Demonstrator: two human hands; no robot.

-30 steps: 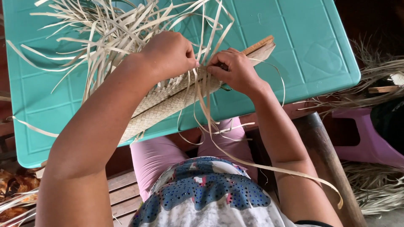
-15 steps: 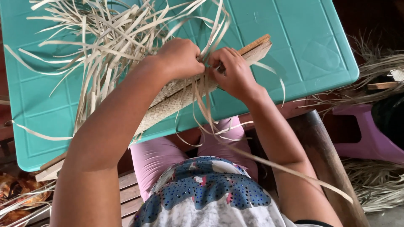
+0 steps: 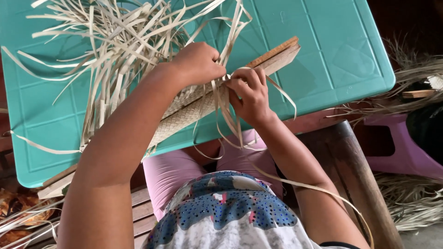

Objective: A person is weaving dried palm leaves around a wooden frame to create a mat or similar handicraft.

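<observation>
Together, left hand (image 3: 199, 62) and right hand (image 3: 251, 92) seemingly pinch pale strips (image 3: 221, 87) over the woven band (image 3: 184, 115), grips closed.

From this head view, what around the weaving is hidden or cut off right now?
- Left hand: fingertips curl under, behind the loose strips; grip unclear.
- Right hand: which strip its fingers pinch is hidden by crossing strips.
- Woven band: middle covered by both hands and the left forearm.
- Wooden board: mostly under the band; lower end hidden below the table edge.
- Loose strips: tips cut off by the top edge.
</observation>
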